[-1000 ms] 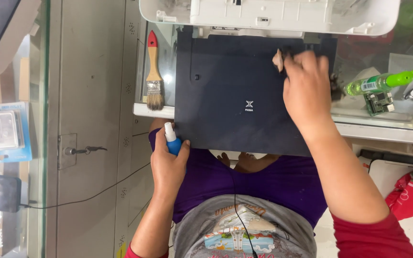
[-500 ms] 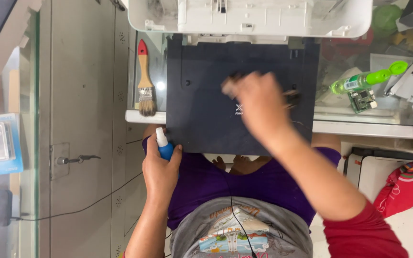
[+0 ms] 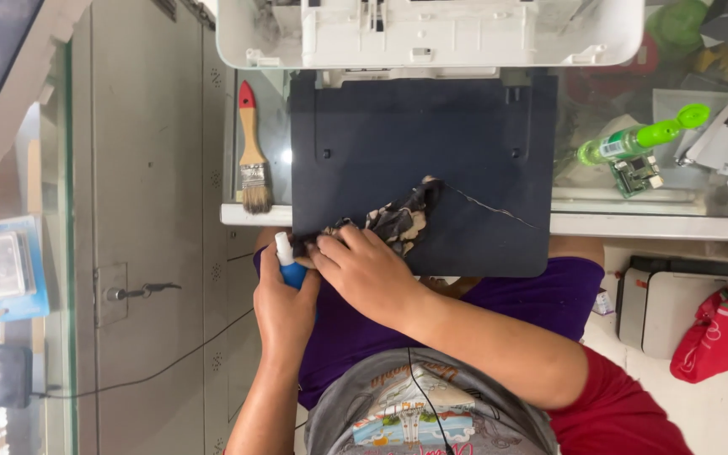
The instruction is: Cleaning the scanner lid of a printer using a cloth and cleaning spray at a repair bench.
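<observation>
Dark navy plastic makes up the flat panel (image 3: 419, 160) that lies on the glass bench (image 3: 634, 221), its near edge jutting out over the person's lap, and the right hand (image 3: 368, 274) presses a crumpled patterned cloth (image 3: 398, 219) onto the panel's near left corner with its fingers closed over the cloth. Just beside it the left hand (image 3: 284, 307) is wrapped in a tight grip around a small blue bottle (image 3: 288, 261) with a white cap, held upright at the panel's edge. A red-handled paintbrush (image 3: 251, 152) lies on the bench left of the panel, a white printer (image 3: 431, 34) sits at its far side, and a green spray bottle (image 3: 638, 139) lies to the right.
</observation>
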